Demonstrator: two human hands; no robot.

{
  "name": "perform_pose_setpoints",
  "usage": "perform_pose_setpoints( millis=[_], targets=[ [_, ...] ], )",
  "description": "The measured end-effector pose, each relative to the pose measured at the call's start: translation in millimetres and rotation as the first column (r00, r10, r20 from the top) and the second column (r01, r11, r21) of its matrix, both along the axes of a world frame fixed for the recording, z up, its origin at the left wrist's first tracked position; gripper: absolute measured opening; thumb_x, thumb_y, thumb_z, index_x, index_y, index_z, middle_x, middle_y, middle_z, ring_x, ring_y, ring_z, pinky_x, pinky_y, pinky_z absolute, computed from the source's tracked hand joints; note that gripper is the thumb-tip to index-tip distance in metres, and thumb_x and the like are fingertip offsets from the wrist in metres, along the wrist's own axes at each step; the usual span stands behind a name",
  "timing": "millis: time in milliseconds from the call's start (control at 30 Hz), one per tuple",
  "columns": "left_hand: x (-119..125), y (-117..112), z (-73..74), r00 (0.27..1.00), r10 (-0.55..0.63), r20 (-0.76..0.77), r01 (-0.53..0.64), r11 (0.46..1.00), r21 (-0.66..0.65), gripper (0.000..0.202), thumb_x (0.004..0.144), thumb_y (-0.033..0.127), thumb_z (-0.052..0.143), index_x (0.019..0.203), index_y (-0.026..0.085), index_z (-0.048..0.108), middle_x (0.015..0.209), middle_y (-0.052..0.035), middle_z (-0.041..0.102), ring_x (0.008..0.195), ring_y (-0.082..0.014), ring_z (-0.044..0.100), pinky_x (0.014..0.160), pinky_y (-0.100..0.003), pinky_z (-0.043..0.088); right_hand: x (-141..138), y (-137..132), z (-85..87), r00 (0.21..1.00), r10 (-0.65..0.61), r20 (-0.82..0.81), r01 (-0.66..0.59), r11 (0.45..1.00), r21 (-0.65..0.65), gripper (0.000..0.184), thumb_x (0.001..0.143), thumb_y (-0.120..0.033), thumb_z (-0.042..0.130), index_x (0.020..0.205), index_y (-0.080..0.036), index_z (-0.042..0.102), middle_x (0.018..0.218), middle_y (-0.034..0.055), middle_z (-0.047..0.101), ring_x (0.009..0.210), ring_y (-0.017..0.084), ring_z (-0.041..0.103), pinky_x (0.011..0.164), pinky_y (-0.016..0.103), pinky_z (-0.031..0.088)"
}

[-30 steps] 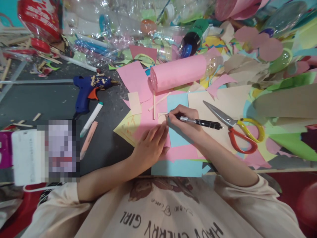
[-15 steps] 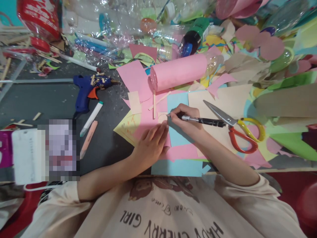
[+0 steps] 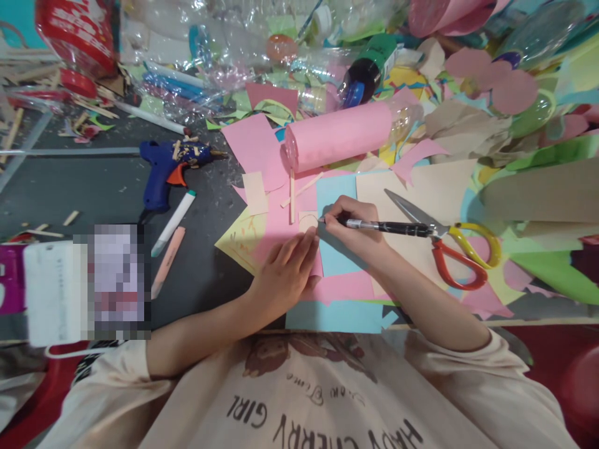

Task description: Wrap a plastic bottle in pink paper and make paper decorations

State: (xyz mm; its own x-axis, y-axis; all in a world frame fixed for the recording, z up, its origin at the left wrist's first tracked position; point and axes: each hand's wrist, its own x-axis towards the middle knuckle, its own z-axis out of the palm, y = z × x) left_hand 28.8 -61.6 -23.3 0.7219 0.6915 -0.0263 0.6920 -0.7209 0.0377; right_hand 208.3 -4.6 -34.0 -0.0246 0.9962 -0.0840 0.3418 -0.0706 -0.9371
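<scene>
A black pen (image 3: 388, 227) is pinched in my right hand (image 3: 354, 226), its tip at the right edge of a small cream paper piece (image 3: 307, 221). A curved dark line shows on that piece. My left hand (image 3: 287, 267) lies flat with fingers stretched out, the fingertips pressing the lower edge of the small piece. Under both hands are pink paper (image 3: 276, 234) and a light blue sheet (image 3: 339, 252). Just right of the pen's end lie scissors (image 3: 437, 231) with one yellow and one red handle, blades slightly apart.
A pink-wrapped bottle (image 3: 339, 134) lies beyond my hands. To the left are a blue glue gun (image 3: 161, 171), a white marker (image 3: 173, 223) and a peach highlighter (image 3: 168, 262). Clear plastic bottles (image 3: 224, 37) and paper scraps crowd the back. A red-labelled bottle (image 3: 77, 37) is at the far left.
The pen tip has moved very slightly down and right along the small cream piece, and the curved line shows more clearly. My left hand stays in place.
</scene>
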Motion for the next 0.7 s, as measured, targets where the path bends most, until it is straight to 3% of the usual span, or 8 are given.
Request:
perform_pose_setpoints(
  millis=[133, 267, 367, 467, 567, 700],
  targets=[
    [-1, 2, 0.0, 1.0, 0.005, 0.007, -0.005, 1.0, -0.013, 0.052, 0.1, 0.034, 0.041, 0.142, 0.005, 0.05, 0.148, -0.0131, 0.051, 0.124, -0.0252, 0.055, 0.099, -0.032, 0.048, 3, -1, -2.4, 0.999, -0.03, -0.04, 0.031, 0.999, 0.033, 0.019, 0.069, -0.024, 0.059, 0.055, -0.022, 0.047, 0.051, -0.0051, 0.047, 0.048, 0.009, 0.042, 0.047, 0.024, 0.036],
    [-3, 5, -4.9, 0.994, -0.001, 0.11, 0.001, 1.0, 0.003, 0.048, 0.1, 0.035, 0.042, 0.137, 0.007, 0.055, 0.143, -0.0128, 0.057, 0.119, -0.0242, 0.058, 0.095, -0.032, 0.049, 5, -6, -4.8, 0.993, -0.04, -0.111, 0.05, 0.995, 0.084, 0.019, 0.087, -0.035, 0.056, 0.078, -0.021, 0.066, 0.064, -0.0021, 0.063, 0.048, 0.011, 0.052, 0.051, 0.026, 0.045],
    [-5, 7, -8.9, 0.979, -0.001, 0.205, -0.003, 1.0, 0.019, 0.043, 0.099, 0.033, 0.044, 0.13, 0.009, 0.061, 0.135, -0.0127, 0.063, 0.114, -0.0237, 0.061, 0.092, -0.033, 0.05, 5, -7, -6.5, 0.999, 0.004, 0.036, -0.012, 0.979, 0.205, 0.019, 0.091, -0.033, 0.055, 0.088, -0.022, 0.071, 0.082, 0.0026, 0.073, 0.07, 0.016, 0.067, 0.069, 0.031, 0.054],
    [-5, 8, -10.7, 0.966, 0.001, 0.259, -0.003, 1.0, 0.007, 0.039, 0.098, 0.029, 0.047, 0.127, 0.008, 0.061, 0.132, -0.0145, 0.065, 0.115, -0.0244, 0.061, 0.093, -0.034, 0.05, 6, -6, -7.5, 0.972, 0.073, 0.225, -0.145, 0.936, 0.32, 0.017, 0.091, -0.028, 0.056, 0.092, -0.024, 0.072, 0.09, 0.0041, 0.076, 0.086, 0.02, 0.068, 0.083, 0.035, 0.053],
    [-5, 9, -11.2, 0.955, -0.005, 0.296, 0.008, 1.0, -0.008, 0.038, 0.097, 0.027, 0.049, 0.128, 0.007, 0.06, 0.129, -0.0164, 0.066, 0.117, -0.0256, 0.061, 0.092, -0.035, 0.05, 8, -4, -7.1, 0.952, 0.151, 0.266, -0.235, 0.919, 0.317, 0.019, 0.092, -0.026, 0.053, 0.097, -0.024, 0.072, 0.087, 0.0033, 0.077, 0.083, 0.019, 0.067, 0.083, 0.037, 0.053],
    [-6, 10, -11.1, 0.952, -0.003, 0.305, 0.019, 0.998, -0.052, 0.038, 0.096, 0.026, 0.05, 0.129, 0.01, 0.059, 0.13, -0.0162, 0.065, 0.121, -0.0252, 0.059, 0.094, -0.036, 0.05, 10, -3, -5.4, 0.951, 0.198, 0.239, -0.263, 0.922, 0.285, 0.017, 0.09, -0.023, 0.055, 0.097, -0.024, 0.07, 0.087, 0.003, 0.076, 0.083, 0.02, 0.066, 0.08, 0.037, 0.052]
  ],
)
